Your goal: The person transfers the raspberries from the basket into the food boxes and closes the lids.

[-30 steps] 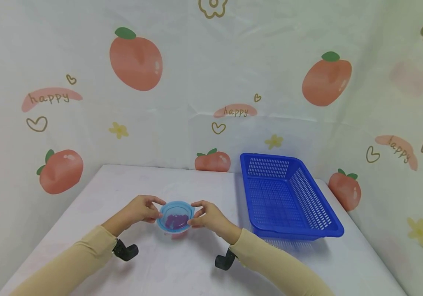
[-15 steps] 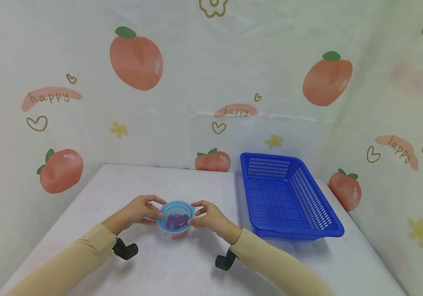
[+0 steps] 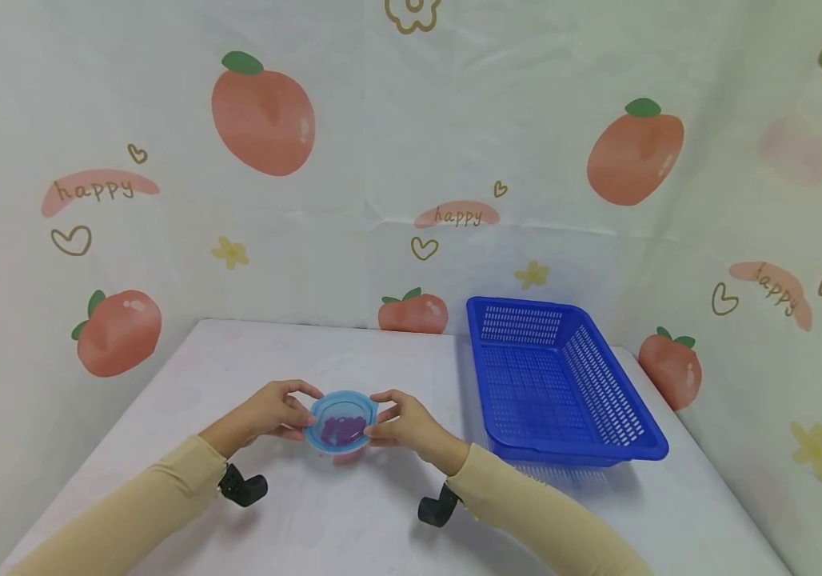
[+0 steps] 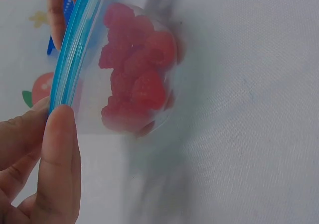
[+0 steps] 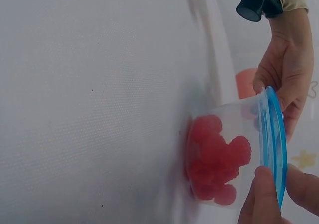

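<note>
A clear round plastic container (image 4: 92, 109) with a blue lid (image 3: 344, 404) stands upright on the white table, with several red raspberries (image 4: 144, 64) inside. Through the lid the fruit looks purple in the head view. My left hand (image 3: 270, 410) pinches the left edge of the lid between thumb and fingers. On the opposite side, my right hand (image 3: 414, 424) pinches the rim the same way, its thumb on top and fingertips below in the right wrist view. The lid sits on the container all round, as far as shows.
A blue perforated basket (image 3: 493, 432) stands to the right of my right hand, at the back of the table (image 3: 353, 528). Behind the table hangs a white cloth (image 3: 353, 144) printed with fruit, hearts and words. Each wrist carries a black camera (image 3: 438, 508).
</note>
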Tool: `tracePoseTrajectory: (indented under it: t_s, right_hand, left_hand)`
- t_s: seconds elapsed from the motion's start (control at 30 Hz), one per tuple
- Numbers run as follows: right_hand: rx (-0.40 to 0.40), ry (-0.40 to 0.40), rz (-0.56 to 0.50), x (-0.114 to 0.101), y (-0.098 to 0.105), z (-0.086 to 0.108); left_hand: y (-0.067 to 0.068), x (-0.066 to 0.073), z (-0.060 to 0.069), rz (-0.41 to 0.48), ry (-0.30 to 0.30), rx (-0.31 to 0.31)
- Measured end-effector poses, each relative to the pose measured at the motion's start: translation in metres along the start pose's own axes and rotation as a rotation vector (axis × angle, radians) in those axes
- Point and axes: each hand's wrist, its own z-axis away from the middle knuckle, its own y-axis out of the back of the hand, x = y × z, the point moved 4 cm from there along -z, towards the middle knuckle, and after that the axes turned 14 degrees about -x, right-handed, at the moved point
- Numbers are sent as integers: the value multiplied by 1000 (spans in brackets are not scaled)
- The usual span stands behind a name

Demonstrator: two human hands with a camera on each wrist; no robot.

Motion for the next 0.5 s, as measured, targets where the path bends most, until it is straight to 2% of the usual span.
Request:
tracePoseTrajectory:
  t_s: [0.2,0.5]
  right_hand:
    - [-7,3,-8,0,0,1]
    - [-4,-4,-18,1,1,-3]
  left_hand:
    - [0,1,1,-4,18,14]
    - [-1,1,1,-8,13,14]
